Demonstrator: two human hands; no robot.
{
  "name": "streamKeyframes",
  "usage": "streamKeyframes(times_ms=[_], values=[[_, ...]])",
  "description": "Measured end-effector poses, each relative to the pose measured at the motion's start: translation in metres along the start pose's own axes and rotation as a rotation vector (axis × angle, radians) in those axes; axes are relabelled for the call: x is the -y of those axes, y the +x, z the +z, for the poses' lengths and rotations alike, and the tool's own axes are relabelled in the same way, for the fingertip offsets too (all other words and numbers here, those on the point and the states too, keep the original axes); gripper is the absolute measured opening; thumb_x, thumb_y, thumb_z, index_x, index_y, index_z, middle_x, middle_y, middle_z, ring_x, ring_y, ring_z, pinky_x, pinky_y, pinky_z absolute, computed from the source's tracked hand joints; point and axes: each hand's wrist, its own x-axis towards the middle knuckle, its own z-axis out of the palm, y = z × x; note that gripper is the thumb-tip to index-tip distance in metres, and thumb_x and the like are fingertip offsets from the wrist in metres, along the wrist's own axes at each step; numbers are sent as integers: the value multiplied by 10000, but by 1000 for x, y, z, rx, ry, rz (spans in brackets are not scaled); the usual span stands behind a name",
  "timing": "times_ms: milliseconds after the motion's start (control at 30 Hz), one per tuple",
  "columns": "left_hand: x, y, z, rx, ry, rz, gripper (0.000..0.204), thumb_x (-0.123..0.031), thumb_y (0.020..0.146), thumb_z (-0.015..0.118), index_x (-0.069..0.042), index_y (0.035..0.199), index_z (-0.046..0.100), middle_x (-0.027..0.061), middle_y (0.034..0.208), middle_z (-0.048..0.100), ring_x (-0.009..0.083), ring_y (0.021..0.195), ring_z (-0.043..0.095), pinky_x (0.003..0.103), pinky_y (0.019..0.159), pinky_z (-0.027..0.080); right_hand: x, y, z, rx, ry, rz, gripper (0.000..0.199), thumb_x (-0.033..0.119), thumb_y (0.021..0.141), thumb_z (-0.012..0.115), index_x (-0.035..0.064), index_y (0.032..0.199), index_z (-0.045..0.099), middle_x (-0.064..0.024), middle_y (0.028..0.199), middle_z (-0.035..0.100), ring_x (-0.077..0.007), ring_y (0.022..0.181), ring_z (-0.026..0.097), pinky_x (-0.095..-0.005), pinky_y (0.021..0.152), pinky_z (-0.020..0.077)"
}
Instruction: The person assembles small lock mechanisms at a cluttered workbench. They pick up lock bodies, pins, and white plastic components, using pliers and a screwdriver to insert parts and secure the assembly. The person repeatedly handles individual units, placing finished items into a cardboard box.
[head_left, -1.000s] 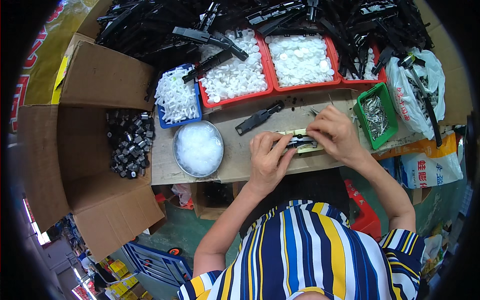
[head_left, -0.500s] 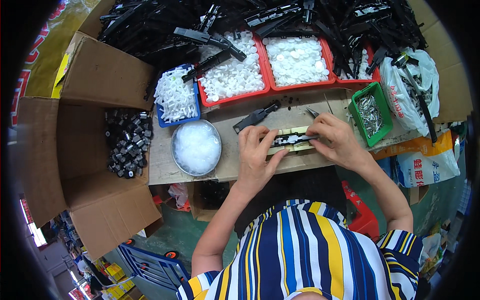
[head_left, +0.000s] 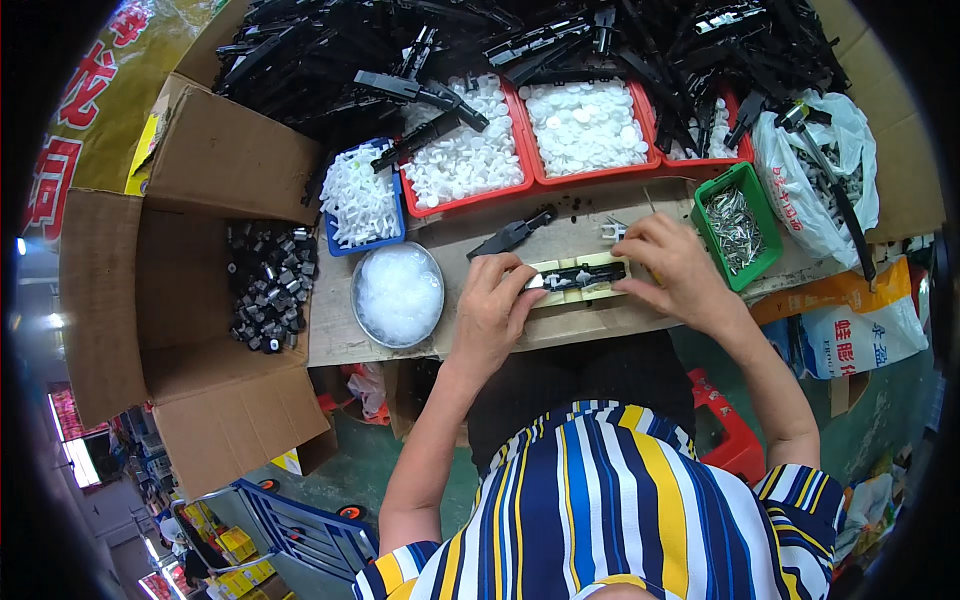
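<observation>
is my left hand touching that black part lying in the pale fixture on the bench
Touching. In the head view, the left hand has its fingertips on the near end of the black part, which lies in the pale fixture; no gap shows between them.

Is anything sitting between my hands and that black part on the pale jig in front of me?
Nothing visible. Left hand and right hand both already rest at the ends of the black part on the pale jig.

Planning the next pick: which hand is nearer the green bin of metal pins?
Right. The right hand sits just left of the green bin, nearly at its rim; the left hand is farther left, across the black part.
</observation>
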Motion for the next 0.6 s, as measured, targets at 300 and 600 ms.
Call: streamKeyframes(times_ms=[300, 600], values=[[5, 9, 0, 9, -35, 36, 229, -42, 813, 760, 21, 1002, 647, 136, 1018, 614, 317, 935, 597, 398, 797, 496, -9, 3, 14, -5, -14, -95, 161, 60, 830, 708, 22, 961, 623, -113, 956, 579, -315, 941, 597, -434, 778, 481], [11, 23, 0, -64, -123, -23, 190, -65, 853, 747, 26, 994, 658, 155, 998, 647, 320, 903, 656, 378, 774, 523, 0, 11, -1, 164, -20, 16, 102, 76, 912, 644, 22, 962, 572, -138, 898, 585, -348, 867, 609, -435, 744, 473]])
